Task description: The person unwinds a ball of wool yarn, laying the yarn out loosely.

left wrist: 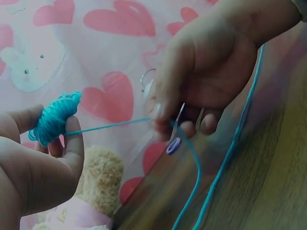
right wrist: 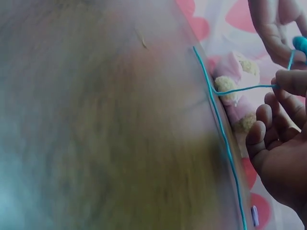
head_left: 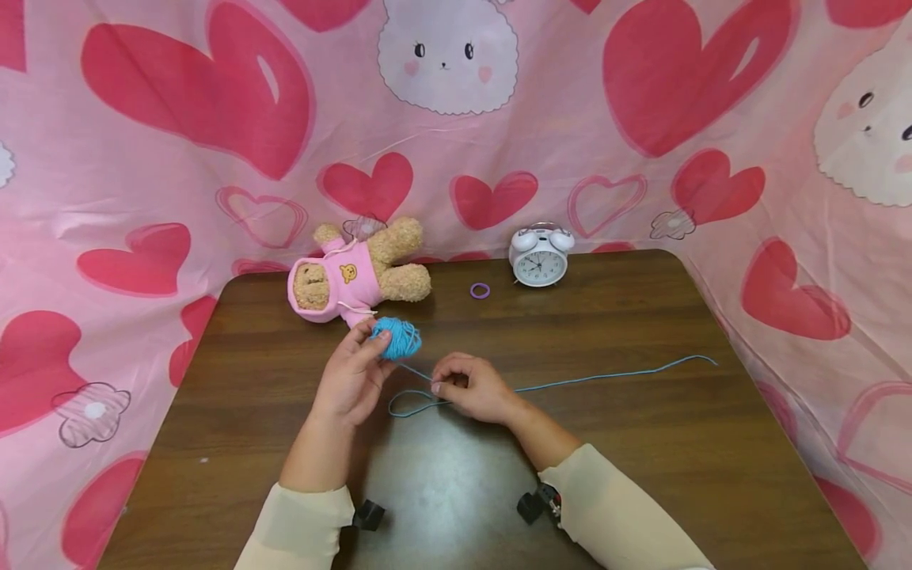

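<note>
A small ball of blue yarn (head_left: pixel 400 339) is held between the thumb and fingers of my left hand (head_left: pixel 354 378), above the table. From it a short taut strand (left wrist: pixel 112 125) runs across to my right hand (head_left: pixel 476 388), whose thumb and forefinger pinch it. Past the pinch, the loose yarn (head_left: pixel 606 378) makes a loop on the table near the left hand and then trails far to the right. In the right wrist view the pinched strand (right wrist: pixel 244 89) bends down to the yarn lying on the wood.
On the wooden table (head_left: pixel 627 467), a teddy bear in a pink hoodie (head_left: pixel 356 277) lies at the back left. A purple ring (head_left: pixel 480 290) and a white twin-bell alarm clock (head_left: pixel 540 257) are at the back. Behind hangs a pink heart-patterned cloth (head_left: pixel 556 95).
</note>
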`<state>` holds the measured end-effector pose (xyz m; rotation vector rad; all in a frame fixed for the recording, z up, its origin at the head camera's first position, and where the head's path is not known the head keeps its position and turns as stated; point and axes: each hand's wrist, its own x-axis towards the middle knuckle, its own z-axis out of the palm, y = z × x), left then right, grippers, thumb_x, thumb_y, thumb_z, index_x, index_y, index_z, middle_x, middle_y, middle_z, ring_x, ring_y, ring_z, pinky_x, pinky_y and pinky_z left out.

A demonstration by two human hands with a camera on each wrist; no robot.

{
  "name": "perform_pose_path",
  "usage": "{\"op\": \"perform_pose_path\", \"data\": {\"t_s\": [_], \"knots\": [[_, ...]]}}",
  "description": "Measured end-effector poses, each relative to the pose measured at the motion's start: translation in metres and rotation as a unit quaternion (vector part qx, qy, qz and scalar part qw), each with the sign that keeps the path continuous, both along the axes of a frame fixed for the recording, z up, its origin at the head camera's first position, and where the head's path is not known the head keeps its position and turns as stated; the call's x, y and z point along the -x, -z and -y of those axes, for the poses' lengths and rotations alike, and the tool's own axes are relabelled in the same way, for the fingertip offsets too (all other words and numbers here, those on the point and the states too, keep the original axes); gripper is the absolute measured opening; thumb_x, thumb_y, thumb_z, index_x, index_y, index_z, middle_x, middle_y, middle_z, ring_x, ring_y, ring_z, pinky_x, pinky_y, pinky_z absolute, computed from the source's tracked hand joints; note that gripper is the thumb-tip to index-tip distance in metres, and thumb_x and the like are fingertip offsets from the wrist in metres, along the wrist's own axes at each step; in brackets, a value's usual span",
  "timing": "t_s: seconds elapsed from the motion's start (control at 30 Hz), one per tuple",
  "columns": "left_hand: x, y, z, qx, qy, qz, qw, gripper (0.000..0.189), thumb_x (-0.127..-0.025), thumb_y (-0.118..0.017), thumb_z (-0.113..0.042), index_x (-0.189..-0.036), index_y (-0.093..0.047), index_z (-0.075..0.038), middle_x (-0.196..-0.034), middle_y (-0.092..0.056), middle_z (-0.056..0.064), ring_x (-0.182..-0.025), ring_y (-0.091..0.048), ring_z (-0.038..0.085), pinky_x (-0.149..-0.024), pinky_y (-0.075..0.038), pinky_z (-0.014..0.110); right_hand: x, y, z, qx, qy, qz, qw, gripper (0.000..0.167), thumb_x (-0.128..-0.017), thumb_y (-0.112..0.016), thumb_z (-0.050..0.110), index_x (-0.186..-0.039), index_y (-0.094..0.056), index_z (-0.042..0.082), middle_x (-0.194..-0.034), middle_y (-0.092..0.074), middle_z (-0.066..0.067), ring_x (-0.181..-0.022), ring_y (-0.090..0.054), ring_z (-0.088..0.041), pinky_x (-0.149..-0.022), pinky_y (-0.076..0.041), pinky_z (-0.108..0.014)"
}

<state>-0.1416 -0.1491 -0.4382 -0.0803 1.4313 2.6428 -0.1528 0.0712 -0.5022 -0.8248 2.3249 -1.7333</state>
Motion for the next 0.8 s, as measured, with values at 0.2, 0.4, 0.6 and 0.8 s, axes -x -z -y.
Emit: {"op": "perform_pose_path", "data": {"t_s": [0.2, 0.4, 0.6, 0.8], "knots": [[-0.001, 0.002, 0.012, 0.004, -0.010, 0.012, 0.9999, 0.021, -0.107, -0.050, -0.002, -0.126, -0.046, -0.010, -0.109, -0.067, 0.003, -0.100, -0.071, 0.017, -0.091, -0.056, 0.032, -0.001, -0.003, -0.011, -0.002, -0.018, -0.003, 0.9998, 0.005, -0.090, -0.076, -0.001, -0.094, -0.073, 0.000, -0.108, -0.070, -0.016, -0.098, -0.064, -0.027, -0.080, -0.053, -0.029], [-0.003, 0.004, 0.023, 0.007, -0.022, 0.012, 0.9997, 0.017, -0.108, -0.051, -0.004, -0.123, -0.049, -0.011, -0.110, -0.068, 0.003, -0.100, -0.071, 0.016, -0.092, -0.056, 0.032, 0.000, -0.009, -0.025, -0.023, -0.020, 0.013, 0.9994, 0.004, -0.092, -0.075, 0.006, -0.095, -0.074, 0.005, -0.110, -0.069, -0.010, -0.098, -0.063, -0.017, -0.082, -0.051, -0.024], [-0.005, 0.008, 0.033, 0.001, -0.038, 0.021, 0.9991, 0.014, -0.106, -0.054, -0.003, -0.116, -0.050, -0.013, -0.110, -0.065, 0.003, -0.097, -0.070, 0.016, -0.090, -0.057, 0.030, 0.000, -0.011, -0.039, -0.016, -0.010, 0.010, 0.9998, 0.002, -0.093, -0.075, 0.006, -0.094, -0.074, 0.007, -0.109, -0.069, -0.008, -0.097, -0.063, -0.017, -0.082, -0.052, -0.024], [-0.007, 0.013, 0.040, -0.008, -0.050, 0.035, 0.9981, 0.014, -0.105, -0.056, -0.003, -0.110, -0.051, -0.015, -0.107, -0.060, 0.001, -0.092, -0.067, 0.014, -0.088, -0.056, 0.029, 0.000, -0.011, -0.051, -0.009, 0.007, 0.001, 0.9999, 0.005, -0.091, -0.076, 0.003, -0.094, -0.074, 0.007, -0.107, -0.069, -0.009, -0.096, -0.064, -0.017, -0.081, -0.052, -0.025]]}}
